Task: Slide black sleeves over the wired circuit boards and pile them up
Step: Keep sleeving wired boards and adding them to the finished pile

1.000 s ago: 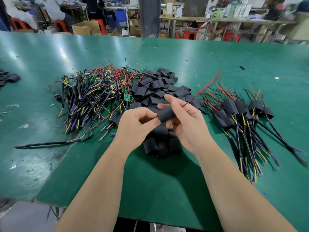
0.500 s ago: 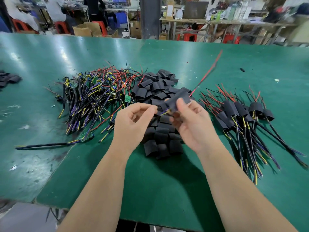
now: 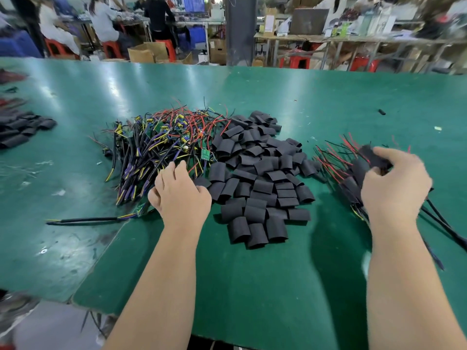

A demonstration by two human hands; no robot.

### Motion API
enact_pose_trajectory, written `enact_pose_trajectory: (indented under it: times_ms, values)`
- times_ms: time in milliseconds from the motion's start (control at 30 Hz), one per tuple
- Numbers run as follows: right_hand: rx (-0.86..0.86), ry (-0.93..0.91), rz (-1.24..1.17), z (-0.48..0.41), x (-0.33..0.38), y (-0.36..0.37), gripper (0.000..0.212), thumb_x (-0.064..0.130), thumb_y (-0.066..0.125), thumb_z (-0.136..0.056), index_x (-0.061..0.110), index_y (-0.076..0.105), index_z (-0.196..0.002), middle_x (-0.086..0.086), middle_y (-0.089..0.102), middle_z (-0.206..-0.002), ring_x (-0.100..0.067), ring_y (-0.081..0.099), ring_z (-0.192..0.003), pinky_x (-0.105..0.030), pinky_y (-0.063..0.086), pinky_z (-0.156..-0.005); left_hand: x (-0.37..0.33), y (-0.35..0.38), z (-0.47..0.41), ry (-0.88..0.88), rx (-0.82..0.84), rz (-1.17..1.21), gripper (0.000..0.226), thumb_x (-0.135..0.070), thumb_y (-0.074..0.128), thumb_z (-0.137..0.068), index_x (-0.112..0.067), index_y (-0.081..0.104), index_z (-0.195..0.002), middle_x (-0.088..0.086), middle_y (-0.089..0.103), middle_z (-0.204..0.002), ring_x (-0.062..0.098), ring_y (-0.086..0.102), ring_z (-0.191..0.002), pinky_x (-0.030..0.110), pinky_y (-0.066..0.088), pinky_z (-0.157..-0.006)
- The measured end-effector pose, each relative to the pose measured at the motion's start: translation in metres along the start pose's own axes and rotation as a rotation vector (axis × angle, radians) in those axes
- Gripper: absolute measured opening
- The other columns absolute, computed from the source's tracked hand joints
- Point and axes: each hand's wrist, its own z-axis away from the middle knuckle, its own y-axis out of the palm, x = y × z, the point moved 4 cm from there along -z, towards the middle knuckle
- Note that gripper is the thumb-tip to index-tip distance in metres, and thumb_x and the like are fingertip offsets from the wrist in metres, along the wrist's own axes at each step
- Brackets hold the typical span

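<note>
1. Black-sleeved board (image 3: 374, 157) carried from centre to finished pile (image 3: 350, 180) at right; pinched by right hand (image 3: 394, 190).
2. Left hand (image 3: 179, 195), loosely spread, lowered onto unsleeved boards (image 3: 156, 147).
3. One cycle judged complete; next begun.

Factory assembly floor: long green worktable (image 3: 328, 92), seated workers (image 3: 106, 24) upper left, cardboard boxes (image 3: 144, 53), cluttered benches (image 3: 353, 39) upper right.

A green table (image 3: 252, 286) bears a small black bit (image 3: 381, 111) and a pale scrap (image 3: 438, 128) at its far right. Beyond it stand a grey pillar (image 3: 240, 31), cardboard boxes (image 3: 142, 53), red stools (image 3: 111, 48) with seated people (image 3: 103, 18), and cluttered benches (image 3: 353, 40) to the right.
</note>
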Motion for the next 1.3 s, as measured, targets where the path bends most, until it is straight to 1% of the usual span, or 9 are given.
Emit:
enact_pose_trajectory:
  times_ms: [133,267,467,733,800,867,1033,1167,1300]
  values:
    - [0.136,0.201,0.186,0.007,-0.006,0.01,0.037,0.012,0.058,-0.084,0.027,0.066,-0.117,-0.01,0.045,-0.142,-0.04,0.042,-0.124,-0.048,0.025,-0.105,0.003,0.0,-0.003,0.008,-0.019,-0.099,0.047,-0.025,0.051,-0.093,-0.026,0.044,-0.139,-0.002,0.052,-0.135,0.02,0.029,-0.132,0.042,0.018,-0.102]
    - [0.099,0.103,0.148,0.018,0.011,0.016,0.036,0.014,0.06,-0.082,0.027,0.066,-0.115,-0.009,0.038,-0.142,-0.035,0.034,-0.129,-0.047,0.016,-0.11,0.008,-0.004,-0.008,-0.013,-0.033,-0.098,0.03,-0.038,0.054,-0.093,-0.033,0.058,-0.123,-0.01,0.068,-0.103,0.022,0.039,-0.119,0.044,0.025,-0.097]
    - [0.199,0.008,0.081,0.033,0.023,0.033,0.031,0.014,0.062,-0.083,0.025,0.068,-0.112,-0.007,0.043,-0.135,-0.033,0.038,-0.123,-0.046,0.021,-0.106,0.01,-0.005,-0.01,-0.078,-0.112,-0.007,0.045,-0.032,0.065,-0.088,-0.021,0.05,-0.129,0.009,0.051,-0.126,0.032,0.048,-0.115,0.044,0.029,-0.097]
    - [0.209,-0.084,-0.017,0.044,0.033,0.04,0.022,0.01,0.061,-0.084,0.023,0.07,-0.1,-0.001,0.051,-0.12,-0.025,0.047,-0.113,-0.041,0.024,-0.103,0.006,-0.02,-0.008,0.021,-0.333,0.099,0.019,-0.017,0.056,-0.093,-0.025,0.065,-0.108,0.0,0.064,-0.105,0.025,0.055,-0.099,0.037,0.022,-0.083]
    - [0.23,-0.121,-0.103,0.048,0.039,0.041,0.021,0.009,0.059,-0.085,0.025,0.069,-0.094,0.004,0.058,-0.106,-0.015,0.055,-0.102,-0.035,0.034,-0.1,-0.001,-0.026,-0.005,0.106,-0.402,0.2,0.018,-0.013,0.054,-0.093,-0.021,0.065,-0.105,-0.001,0.067,-0.101,0.024,0.059,-0.095,0.036,0.022,-0.082]
    - [0.343,-0.093,-0.261,0.053,0.046,0.047,0.022,0.006,0.059,-0.085,0.026,0.069,-0.088,0.008,0.067,-0.09,0.001,0.06,-0.08,-0.011,0.041,-0.082,-0.011,-0.029,0.0,0.247,-0.416,0.312,0.019,-0.008,0.05,-0.093,-0.015,0.064,-0.104,-0.004,0.07,-0.093,0.021,0.063,-0.084,0.031,0.022,-0.08]
    - [0.851,0.303,-0.933,0.081,0.056,0.075,0.045,-0.013,0.062,-0.082,0.013,0.058,-0.118,-0.004,0.07,-0.096,-0.015,0.067,-0.072,-0.022,0.043,-0.06,-0.035,-0.025,0.018,0.532,-0.289,0.476,0.021,-0.004,0.044,-0.091,-0.009,0.062,-0.102,-0.013,0.059,-0.075,-0.001,0.043,-0.063,0.031,0.029,-0.078]
    - [0.784,0.357,-1.193,0.072,0.054,0.071,0.038,-0.011,0.065,-0.079,0.016,0.064,-0.106,-0.003,0.072,-0.096,-0.02,0.068,-0.082,-0.024,0.053,-0.061,-0.037,-0.013,0.021,0.606,-0.005,0.41,0.021,-0.012,0.044,-0.094,-0.015,0.065,-0.099,-0.006,0.053,-0.057,0.016,0.047,-0.049,0.031,0.036,-0.062]
    - [0.79,0.217,-1.105,0.07,0.054,0.069,0.028,-0.01,0.061,-0.085,0.013,0.065,-0.099,-0.005,0.075,-0.09,-0.021,0.072,-0.078,-0.024,0.055,-0.065,-0.041,-0.006,0.026,0.651,0.127,0.38,0.025,-0.022,0.044,-0.097,-0.022,0.069,-0.104,0.0,0.058,-0.059,0.016,0.05,-0.052,0.034,0.042,-0.058]
